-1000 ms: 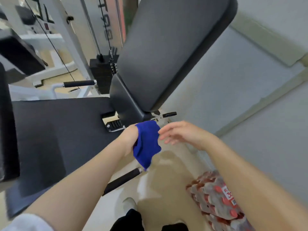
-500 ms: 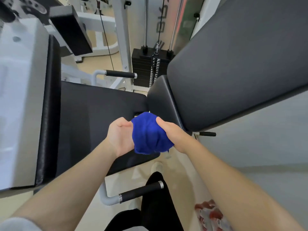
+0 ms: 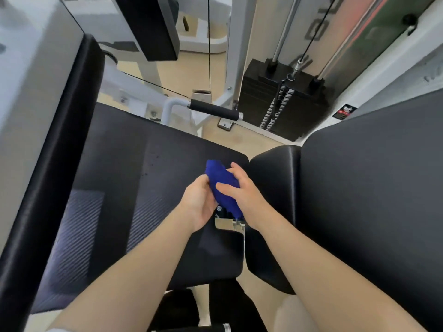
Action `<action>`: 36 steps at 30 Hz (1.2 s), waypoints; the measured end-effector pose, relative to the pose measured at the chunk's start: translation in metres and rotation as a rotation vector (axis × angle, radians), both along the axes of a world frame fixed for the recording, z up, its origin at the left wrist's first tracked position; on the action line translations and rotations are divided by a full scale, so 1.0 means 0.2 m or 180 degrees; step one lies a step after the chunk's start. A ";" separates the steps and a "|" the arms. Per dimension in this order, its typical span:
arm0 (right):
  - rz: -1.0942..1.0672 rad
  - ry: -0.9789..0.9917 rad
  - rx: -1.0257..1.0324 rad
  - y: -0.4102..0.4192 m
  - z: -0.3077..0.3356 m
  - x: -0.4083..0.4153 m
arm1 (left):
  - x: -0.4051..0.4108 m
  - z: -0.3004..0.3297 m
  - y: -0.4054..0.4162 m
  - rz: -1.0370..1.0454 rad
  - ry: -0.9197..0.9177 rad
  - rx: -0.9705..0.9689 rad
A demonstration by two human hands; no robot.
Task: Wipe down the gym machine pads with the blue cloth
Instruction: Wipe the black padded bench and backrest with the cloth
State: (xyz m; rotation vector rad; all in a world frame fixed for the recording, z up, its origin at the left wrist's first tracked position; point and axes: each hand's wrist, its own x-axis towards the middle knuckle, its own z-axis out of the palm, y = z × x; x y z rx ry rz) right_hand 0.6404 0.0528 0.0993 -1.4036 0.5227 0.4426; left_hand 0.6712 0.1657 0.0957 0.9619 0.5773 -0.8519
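Note:
A bunched blue cloth [image 3: 219, 180] is held between both hands above the gap between two pads. My left hand [image 3: 199, 204] grips it from the left and below. My right hand [image 3: 239, 192] closes over it from the right, fingers on top. Under them lies the flat black seat pad [image 3: 119, 192]. The large black back pad [image 3: 371, 200] rises at the right, with a smaller black pad section [image 3: 275, 178] beside the hands. A long black pad edge [image 3: 52, 164] runs along the left.
A black weight stack [image 3: 282, 104] with cable and guide rods stands behind the seat. A handle with a black grip [image 3: 213, 110] juts out beyond the seat's far edge. A metal bracket [image 3: 227, 222] sits below the cloth. My dark-clothed legs [image 3: 203, 307] are at the bottom.
The view has swung down and left over the seat pad. My right hand came in and closed on the cloth, and both hands now bunch it more tightly.

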 end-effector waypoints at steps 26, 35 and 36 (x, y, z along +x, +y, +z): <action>0.0991 -0.0032 -0.4338 -0.05 -0.79 0.54 | 0.52 -0.53 0.11 -0.6090 -0.3947 0.4594; 0.1707 -0.0501 -0.4617 0.04 -0.77 0.27 | 0.52 -0.51 0.10 -0.6015 -0.3810 0.4510; 0.1799 -0.0537 -0.4608 0.03 -0.76 0.26 | 0.52 -0.51 0.10 -0.5989 -0.3799 0.4505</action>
